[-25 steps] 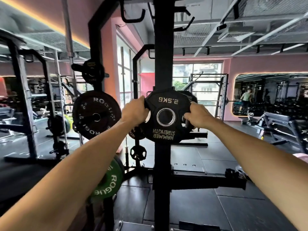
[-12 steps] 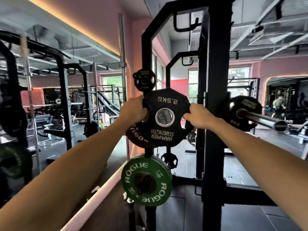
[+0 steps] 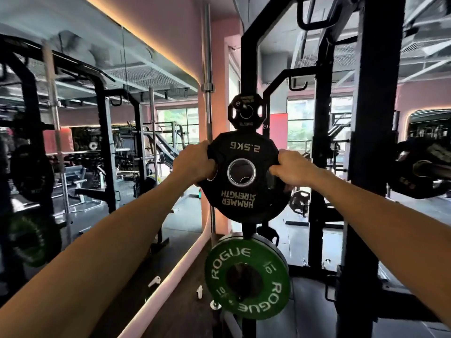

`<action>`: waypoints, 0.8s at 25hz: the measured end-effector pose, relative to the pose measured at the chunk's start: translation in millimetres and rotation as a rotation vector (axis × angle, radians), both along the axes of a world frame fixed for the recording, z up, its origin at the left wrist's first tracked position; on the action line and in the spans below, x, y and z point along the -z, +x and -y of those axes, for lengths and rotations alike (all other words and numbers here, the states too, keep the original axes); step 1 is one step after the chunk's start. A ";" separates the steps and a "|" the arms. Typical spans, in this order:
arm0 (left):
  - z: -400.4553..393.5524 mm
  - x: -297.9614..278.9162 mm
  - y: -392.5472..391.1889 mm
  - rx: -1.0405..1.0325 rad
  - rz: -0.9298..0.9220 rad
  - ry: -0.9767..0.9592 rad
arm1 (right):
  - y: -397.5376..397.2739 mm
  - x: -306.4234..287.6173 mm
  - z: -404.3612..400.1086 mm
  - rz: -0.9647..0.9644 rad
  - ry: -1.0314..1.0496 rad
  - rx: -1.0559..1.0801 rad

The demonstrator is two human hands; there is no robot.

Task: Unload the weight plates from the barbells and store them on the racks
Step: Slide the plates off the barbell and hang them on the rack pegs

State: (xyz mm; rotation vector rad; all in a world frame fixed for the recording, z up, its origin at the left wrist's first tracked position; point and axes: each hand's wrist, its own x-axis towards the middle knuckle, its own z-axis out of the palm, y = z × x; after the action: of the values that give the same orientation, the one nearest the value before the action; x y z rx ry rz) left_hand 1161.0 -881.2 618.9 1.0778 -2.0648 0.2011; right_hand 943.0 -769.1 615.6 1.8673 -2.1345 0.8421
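Note:
I hold a black 2.5 kg Hammer Strength plate (image 3: 244, 198) upside down at chest height, straight ahead. My left hand (image 3: 195, 164) grips its left edge and my right hand (image 3: 291, 167) its right edge. The plate is in front of a black rack upright (image 3: 247, 69). On that upright a small black plate (image 3: 245, 111) hangs just above the held one, and a green Rogue 10 plate (image 3: 246, 276) sits on a peg below it. At the far right a loaded barbell end (image 3: 425, 169) with a black plate pokes out, blurred.
A thick black rack post (image 3: 373, 118) stands close on the right. A wall mirror (image 3: 97, 142) on the left reflects racks and a green plate. A bare upright barbell (image 3: 208, 69) leans by the pink wall. Dark rubber floor lies beyond the rack.
The view has swung left and closer to the rack upright. The held plate now sits in line with the upright, between the small black plate and the green one. Both hands keep their grip.

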 end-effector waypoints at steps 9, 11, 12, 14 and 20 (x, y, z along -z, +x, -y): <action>120.2 -48.4 -24.1 0.091 -0.078 -0.108 | -18.3 -48.9 104.4 -0.007 -0.065 0.038; 140.6 -67.4 -33.5 0.104 -0.094 -0.116 | -24.0 -70.6 119.9 -0.006 -0.074 0.059; 151.5 -77.8 -38.8 0.106 -0.103 -0.125 | -28.3 -81.1 127.3 -0.011 -0.083 0.068; 169.5 -97.8 -47.8 0.117 -0.106 -0.155 | -36.6 -99.4 141.5 0.013 -0.090 0.061; 226.0 -150.6 -78.1 0.172 -0.160 -0.252 | -60.1 -147.0 194.6 0.072 -0.158 0.051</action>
State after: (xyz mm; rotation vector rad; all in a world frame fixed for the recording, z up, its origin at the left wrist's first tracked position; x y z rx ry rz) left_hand 1082.8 -1107.2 769.4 0.7363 -1.9167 0.2720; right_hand 882.9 -963.6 762.7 1.7227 -2.0796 1.0477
